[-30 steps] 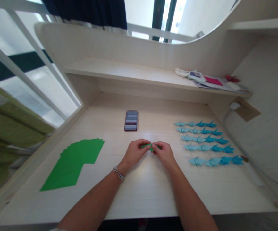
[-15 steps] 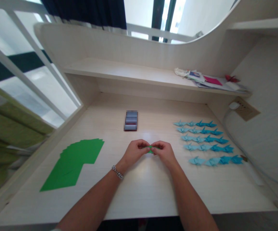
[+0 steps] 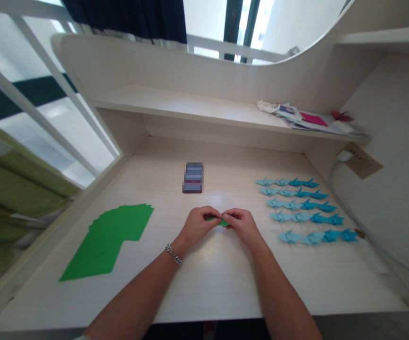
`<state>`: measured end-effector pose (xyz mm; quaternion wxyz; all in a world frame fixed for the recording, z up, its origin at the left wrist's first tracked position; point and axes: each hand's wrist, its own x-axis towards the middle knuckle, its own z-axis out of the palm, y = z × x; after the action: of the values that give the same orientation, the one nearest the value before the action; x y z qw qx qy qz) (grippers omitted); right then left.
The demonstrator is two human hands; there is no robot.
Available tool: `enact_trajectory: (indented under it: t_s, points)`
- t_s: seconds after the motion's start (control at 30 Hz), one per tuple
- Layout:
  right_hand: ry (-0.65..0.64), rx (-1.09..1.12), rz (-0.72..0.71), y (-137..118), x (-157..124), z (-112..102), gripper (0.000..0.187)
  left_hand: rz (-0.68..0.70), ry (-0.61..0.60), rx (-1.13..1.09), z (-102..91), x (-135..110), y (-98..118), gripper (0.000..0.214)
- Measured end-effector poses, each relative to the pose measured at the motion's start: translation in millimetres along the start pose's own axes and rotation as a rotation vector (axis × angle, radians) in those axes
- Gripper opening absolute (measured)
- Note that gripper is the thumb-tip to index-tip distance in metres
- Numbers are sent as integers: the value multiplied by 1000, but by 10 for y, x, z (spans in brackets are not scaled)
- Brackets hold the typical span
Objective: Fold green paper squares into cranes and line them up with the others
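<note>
Pale wood forms the desk (image 3: 204, 293), with a shelf (image 3: 190, 103) behind it bearing papers (image 3: 313, 119) at its right end. Near the desk's middle, the left hand (image 3: 197, 225) and right hand (image 3: 242, 225) meet at the fingertips, both nearly closed, thumbs and forefingers pinching a small folded green paper (image 3: 224, 223) between them. Most of the paper is hidden by the fingers, so its shape cannot be told. The other fingers curl inward. A chain bracelet (image 3: 173, 254) circles the left wrist. Well to the left lie green sheets (image 3: 114, 236), overlapping in a fan; to the right sit blue cranes (image 3: 313, 238) in five rows, lighter ones left, darker ones right. Beyond the hands lies a pixelated dark rectangle (image 3: 193, 178).
</note>
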<state>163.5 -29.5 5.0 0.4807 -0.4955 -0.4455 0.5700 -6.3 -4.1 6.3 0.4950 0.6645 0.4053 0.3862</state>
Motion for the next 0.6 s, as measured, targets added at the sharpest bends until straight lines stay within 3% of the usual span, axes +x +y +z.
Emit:
enact_trajectory:
  t_s: [0.33, 0.6]
  points:
    - [31, -320, -155, 15, 8, -52, 15, 4, 1, -45, 3, 21, -20, 11]
    - [45, -407, -194, 39, 6, -19, 13, 0, -2, -62, 11, 28, -34, 15]
